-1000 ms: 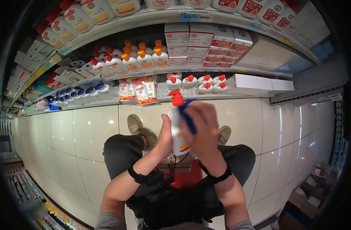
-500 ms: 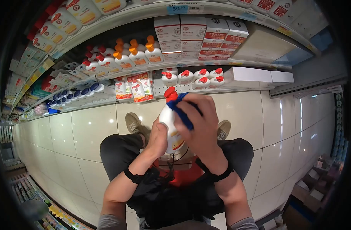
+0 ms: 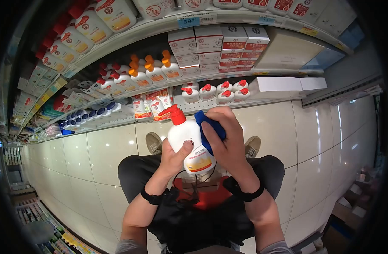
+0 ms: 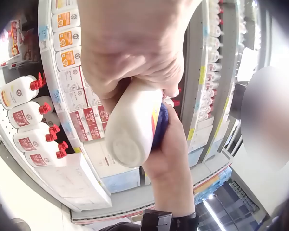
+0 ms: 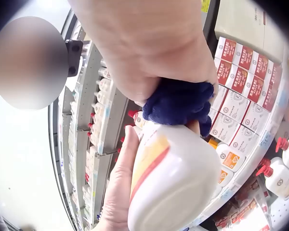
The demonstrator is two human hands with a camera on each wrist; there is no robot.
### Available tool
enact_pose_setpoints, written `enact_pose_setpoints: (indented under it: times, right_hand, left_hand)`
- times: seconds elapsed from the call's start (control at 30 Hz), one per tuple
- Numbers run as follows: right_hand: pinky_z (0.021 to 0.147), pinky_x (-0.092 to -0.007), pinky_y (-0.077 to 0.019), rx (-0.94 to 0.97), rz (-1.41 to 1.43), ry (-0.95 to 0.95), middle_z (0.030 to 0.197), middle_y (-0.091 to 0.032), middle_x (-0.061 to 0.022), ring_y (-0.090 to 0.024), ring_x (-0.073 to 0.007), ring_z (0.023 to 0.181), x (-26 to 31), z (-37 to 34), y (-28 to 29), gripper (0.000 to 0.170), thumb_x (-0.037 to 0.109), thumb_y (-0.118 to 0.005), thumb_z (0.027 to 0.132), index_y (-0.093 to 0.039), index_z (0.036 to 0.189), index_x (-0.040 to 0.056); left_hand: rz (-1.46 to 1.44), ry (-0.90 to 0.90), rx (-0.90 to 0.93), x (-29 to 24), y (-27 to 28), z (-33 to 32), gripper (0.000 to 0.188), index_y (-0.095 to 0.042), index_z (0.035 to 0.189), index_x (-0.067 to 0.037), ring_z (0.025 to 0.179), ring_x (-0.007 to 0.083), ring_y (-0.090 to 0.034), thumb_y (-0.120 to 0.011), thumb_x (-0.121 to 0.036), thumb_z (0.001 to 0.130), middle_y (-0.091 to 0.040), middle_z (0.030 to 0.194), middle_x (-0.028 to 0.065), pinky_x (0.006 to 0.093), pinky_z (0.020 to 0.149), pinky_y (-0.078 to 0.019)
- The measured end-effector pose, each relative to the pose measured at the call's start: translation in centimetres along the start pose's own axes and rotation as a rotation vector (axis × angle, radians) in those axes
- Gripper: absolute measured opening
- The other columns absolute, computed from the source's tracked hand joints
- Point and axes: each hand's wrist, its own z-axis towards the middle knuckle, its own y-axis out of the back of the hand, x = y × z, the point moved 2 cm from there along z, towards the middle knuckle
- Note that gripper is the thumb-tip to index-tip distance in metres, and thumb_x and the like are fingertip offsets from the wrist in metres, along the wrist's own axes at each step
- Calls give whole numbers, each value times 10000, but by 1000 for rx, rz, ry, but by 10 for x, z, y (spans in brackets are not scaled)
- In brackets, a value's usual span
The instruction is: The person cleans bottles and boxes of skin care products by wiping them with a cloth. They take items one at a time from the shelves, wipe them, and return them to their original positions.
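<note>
Left hand [image 3: 172, 160] grips the bottle [image 3: 183, 134]; its long body slants, red top [image 3: 176, 116] away, leftward; right hand [image 3: 230, 146] holds blue cloth [image 3: 218, 128].

Pump bottle [image 3: 197, 158] at centre, left hand [image 3: 172, 157] on its left, right hand [image 3: 229, 142] on its right, cloth [image 3: 201, 120] between that hand and the bottle! Shoes [image 3: 252, 146] on the floor [image 3: 107, 146], one either side. Ahead, the bottom shelf [image 3: 197, 106]: packets [image 3: 159, 107] left, dispensers [image 3: 208, 93] mid, carton [image 3: 276, 86] right. Just above, on the next shelf [image 3: 206, 78], capped bottles [image 3: 155, 75] sit left of stacked boxes [image 3: 209, 45]!
</note>
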Motion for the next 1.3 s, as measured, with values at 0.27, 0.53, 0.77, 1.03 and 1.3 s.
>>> enact_pose_setpoints:
  times: [0.27, 0.53, 0.77, 1.03, 1.3]
  right_hand:
    - [978, -353, -474, 101, 178, -44, 1166, -603, -132, -620, -271, 1098, 5, -11, -19, 232, 115, -687, 945, -631, 1135, -6]
    - [870, -421, -521, -25, -165, 78, 1094, -617, -136, -629, -325, 999, -5, -7, -29, 233, 105, -724, 873, -666, 1077, 8]
    - [801, -441, -548, 88, -254, 489, 1147, -653, -100, -630, -349, 956, 18, -26, -41, 285, 122, -755, 811, -688, 1082, 63]
    - [813, -424, -545, 11, -314, 196, 1145, -662, -106, -619, -342, 938, 4, -10, -29, 290, 123, -728, 799, -694, 1079, 55]
    - [838, -430, -536, 183, -295, 207, 1094, -658, -106, -623, -346, 940, 25, -27, -42, 286, 118, -747, 787, -713, 1064, 53]
  left_hand:
    - [-345, 346, -220, -4, -8, 13, 872, -520, 1403, -72, 1121, 217, -675, -145, -762, 1024, -654, 1240, 116, 383, 984, -570]
    - [-283, 428, 35, -2, -10, -6, 1184, -324, 1578, -90, 1312, 274, -576, -279, -988, 808, -538, 1446, 129, 448, 1095, -502]
    - [-782, 268, 109, 3, 6, 5, 884, -478, 1403, -70, 1160, 234, -633, -518, -789, 890, -606, 1273, 125, 409, 1012, -527]
    - [-574, 324, 102, -9, 2, 3, 907, -462, 1464, -33, 1182, 260, -641, -505, -741, 898, -622, 1286, 133, 410, 1016, -535]
    - [-657, 175, 2, -13, 4, 19, 824, -519, 1266, 26, 992, 239, -607, -531, -711, 897, -600, 1110, 143, 359, 891, -531]
